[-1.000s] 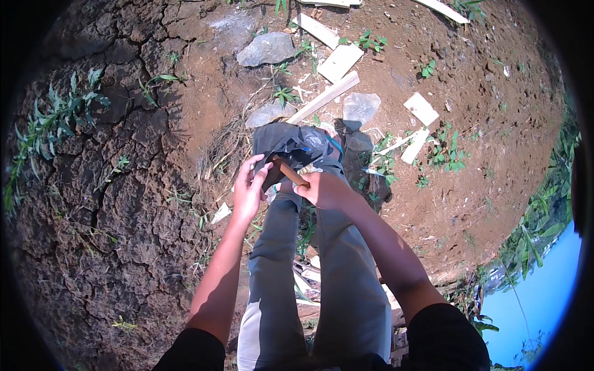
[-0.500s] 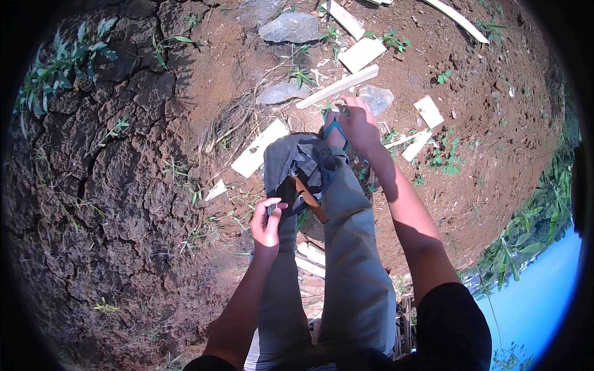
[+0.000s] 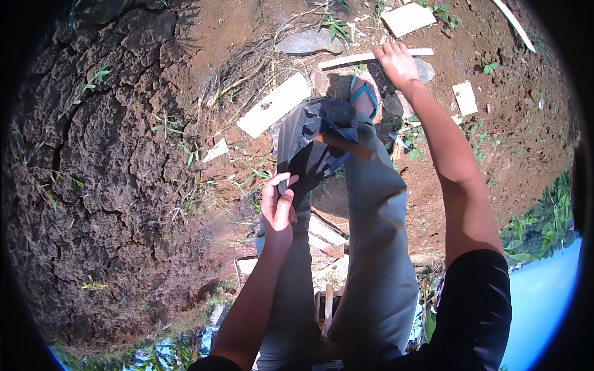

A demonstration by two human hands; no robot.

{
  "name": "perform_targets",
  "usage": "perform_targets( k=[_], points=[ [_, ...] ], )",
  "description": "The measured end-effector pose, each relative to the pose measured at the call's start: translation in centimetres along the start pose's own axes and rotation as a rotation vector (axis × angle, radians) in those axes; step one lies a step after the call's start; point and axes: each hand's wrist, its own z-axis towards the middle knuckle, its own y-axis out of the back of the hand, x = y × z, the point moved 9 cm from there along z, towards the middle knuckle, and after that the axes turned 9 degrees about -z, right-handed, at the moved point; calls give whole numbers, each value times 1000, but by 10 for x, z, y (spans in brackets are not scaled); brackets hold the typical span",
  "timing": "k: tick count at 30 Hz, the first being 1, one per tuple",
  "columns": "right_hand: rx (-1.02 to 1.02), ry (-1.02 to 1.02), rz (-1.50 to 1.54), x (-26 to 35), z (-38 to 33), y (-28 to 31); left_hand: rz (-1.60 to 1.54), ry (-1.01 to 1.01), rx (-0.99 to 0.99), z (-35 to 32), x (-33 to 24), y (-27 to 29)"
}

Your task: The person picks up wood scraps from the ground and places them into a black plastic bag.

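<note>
My right hand [image 3: 398,67] is stretched out beyond my sandalled foot [image 3: 364,96], its fingers closed over a long, pale wooden strip [image 3: 346,60] that lies on the ground by a grey stone. My left hand [image 3: 279,204] is above my left leg, fingers half curled and apart, with nothing visible between them. Dark, torn cloth [image 3: 309,127] covers my bent knee near it. A brown wooden piece [image 3: 346,146], like a handle, lies across between my legs; its far end is hidden in the dark cloth and shadow.
Flat pale boards [image 3: 274,105] lie on the soil, another board [image 3: 408,20] at the far side. A small wood piece [image 3: 464,98] is to the right. A flat stone [image 3: 309,42] sits beside dry grass. Cracked dark earth [image 3: 124,185] spreads along the left.
My right hand has moved forward from beside my foot onto the wooden strip. My left hand stays near my knee. The whole view has shifted and turned slightly.
</note>
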Motion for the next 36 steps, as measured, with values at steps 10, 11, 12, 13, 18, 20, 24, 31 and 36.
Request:
perform_targets(
  k=[10, 11, 12, 13, 18, 20, 24, 31, 36],
  points=[
    [314, 12, 763, -9, -140, 268, -246, -97, 58, -3, -23, 9],
    [380, 33, 758, -6, -148, 277, -260, -111, 54, -4, -25, 7],
    [377, 33, 776, 1, -155, 284, -272, -128, 46, -6, -31, 7],
    [377, 27, 789, 7, -161, 284, -289, -143, 44, -6, -36, 3],
    [374, 123, 561, 64, -159, 251, -148, -157, 93, -13, -54, -8],
    [146, 189, 470, 101, -149, 251, -173, -174, 145, -19, -55, -12],
    [302, 37, 356, 189, -113, 236, -86, -210, 149, -28, -66, 3],
    [56, 180, 869, 227, -147, 394, 22, -244, 72, -30, -55, 87],
    [-575, -388, 1342, 87, -129, 369, 82, -115, -13, -87, -43, 146]
  ],
)
